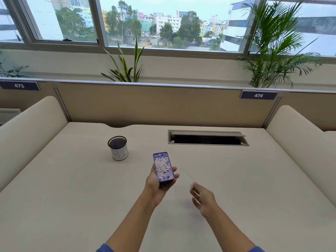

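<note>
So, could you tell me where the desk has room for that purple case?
The desk is bare at the near left, in front of the mesh cup, and at the right, between the right hand and the side panel. The middle is crowded: the left hand holds the case there, and the open cable slot lies behind.

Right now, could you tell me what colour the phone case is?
Purple phone case, white flecks; head view.
</note>
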`<state>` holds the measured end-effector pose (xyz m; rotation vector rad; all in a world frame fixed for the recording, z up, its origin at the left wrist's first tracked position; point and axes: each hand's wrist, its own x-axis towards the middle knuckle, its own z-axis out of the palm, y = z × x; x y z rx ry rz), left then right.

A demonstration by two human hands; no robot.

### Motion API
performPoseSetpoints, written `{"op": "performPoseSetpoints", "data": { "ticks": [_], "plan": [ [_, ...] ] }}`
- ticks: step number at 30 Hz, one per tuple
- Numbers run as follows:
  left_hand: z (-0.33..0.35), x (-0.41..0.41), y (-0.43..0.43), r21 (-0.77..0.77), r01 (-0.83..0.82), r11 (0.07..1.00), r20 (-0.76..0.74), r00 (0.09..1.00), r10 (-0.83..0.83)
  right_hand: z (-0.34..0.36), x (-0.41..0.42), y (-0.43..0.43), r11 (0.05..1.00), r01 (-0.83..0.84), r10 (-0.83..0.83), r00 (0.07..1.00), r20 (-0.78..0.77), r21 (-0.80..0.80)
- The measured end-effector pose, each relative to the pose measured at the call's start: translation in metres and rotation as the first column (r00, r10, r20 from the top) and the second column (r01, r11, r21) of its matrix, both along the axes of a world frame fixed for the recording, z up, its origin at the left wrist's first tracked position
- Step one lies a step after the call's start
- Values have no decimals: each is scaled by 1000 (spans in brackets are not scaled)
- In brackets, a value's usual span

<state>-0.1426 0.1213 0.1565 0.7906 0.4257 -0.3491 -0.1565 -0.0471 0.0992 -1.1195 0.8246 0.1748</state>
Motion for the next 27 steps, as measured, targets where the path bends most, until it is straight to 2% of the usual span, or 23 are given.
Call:
{"op": "performPoseSetpoints", "data": {
  "ticks": [4, 10, 14, 19, 21, 24, 27],
  "plan": [
    [-6, 0, -4, -1, -21, 1000, -19, 1000, 21, -23, 6, -6, 991, -112, 110, 994, -26, -78],
    [-15, 2, -16, 3, -54, 999, -27, 998, 54, -48, 10, -15, 915, -233, 239, 971, -21, -329],
    [-17, 4, -26, 0, -71, 997, -18, 997, 71, -59, 6, -29, 752, -388, 417, 906, -72, -532],
    [-19, 7, -35, 14, -76, 997, -11, 997, 77, -46, 15, -37, 538, -370, 567, 824, 0, -757],
    [-21, 7, -36, 53, -88, 995, 4, 996, 88, -29, 21, -31, 563, -298, 583, 804, 115, -771],
    [-22, 11, -31, 162, -114, 980, 29, 993, 111, 8, 28, -12, 668, -189, 558, 767, 317, -719],
    [-21, 17, -18, 187, -127, 974, 28, 992, 124, 38, 30, 14, 726, -146, 558, 697, 451, -672]
  ]
}}
